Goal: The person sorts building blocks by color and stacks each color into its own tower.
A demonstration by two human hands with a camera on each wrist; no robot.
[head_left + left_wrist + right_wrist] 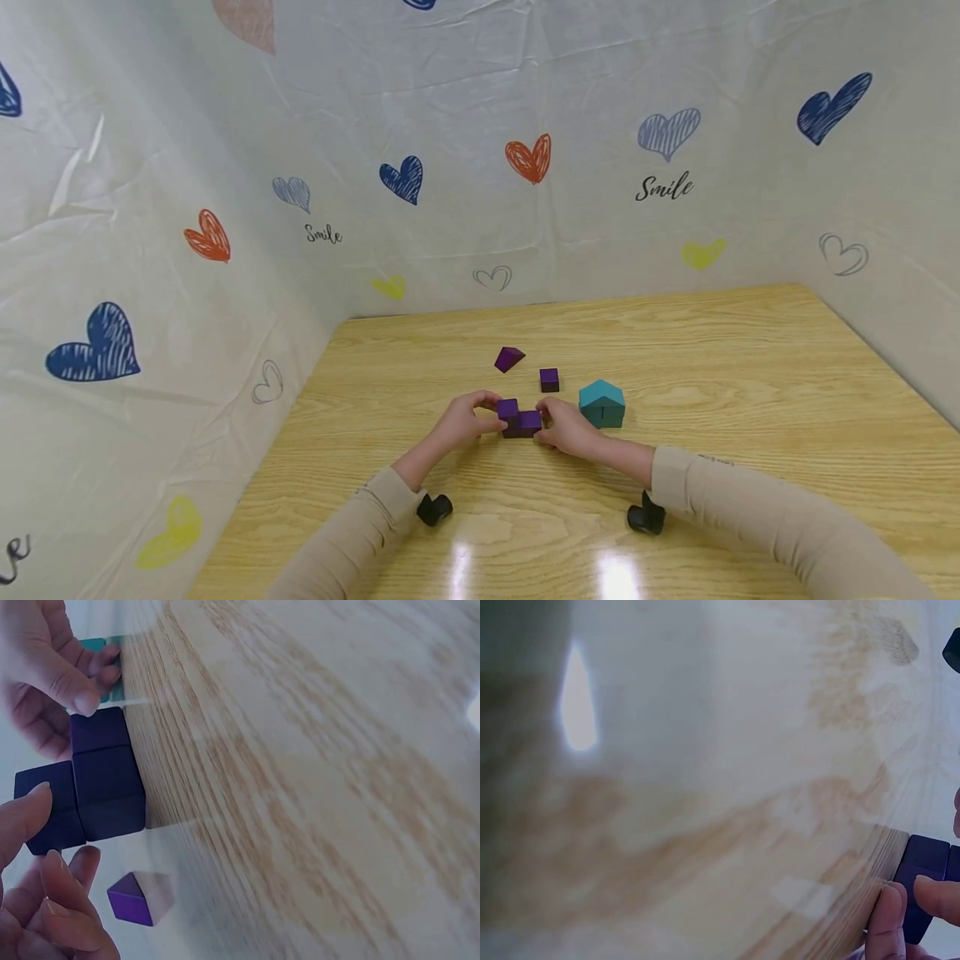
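Two purple cubes sit side by side on the table, and an upper purple cube (507, 408) stands on the left one. My left hand (468, 420) pinches this upper cube between thumb and fingers, as the left wrist view also shows. At the other end, my right hand (570, 429) holds the lower right purple cube (529, 420), with the thumb (939, 898) on one side. Part of the lower cubes is hidden by the fingers.
Behind the hands lie a single purple cube (550, 380) and a purple pointed block (509, 358). A teal house-shaped group of blocks (602, 404) stands just right of my right hand. A heart-printed cloth (450, 242) hangs along the table's back edge.
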